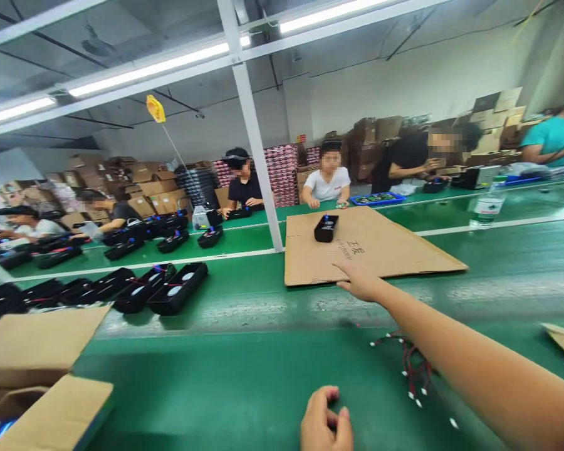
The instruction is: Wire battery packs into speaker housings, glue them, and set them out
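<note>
The right hand (361,282), fingers spread, presses the near edge of the light, stiff, bendable cardboard sheet (395,250), while the left hand (326,423) curls closed, holding nothing visible.

Two dark printed characters, likely "正反", stand on the flat brown cardboard sheet (380,247); nothing else is legible.

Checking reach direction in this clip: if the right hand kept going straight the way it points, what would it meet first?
The right hand already lies on the near edge of the flat cardboard sheet. Going on along it, it would probably meet the black housing standing on that sheet, though depth is hard to judge.
</note>
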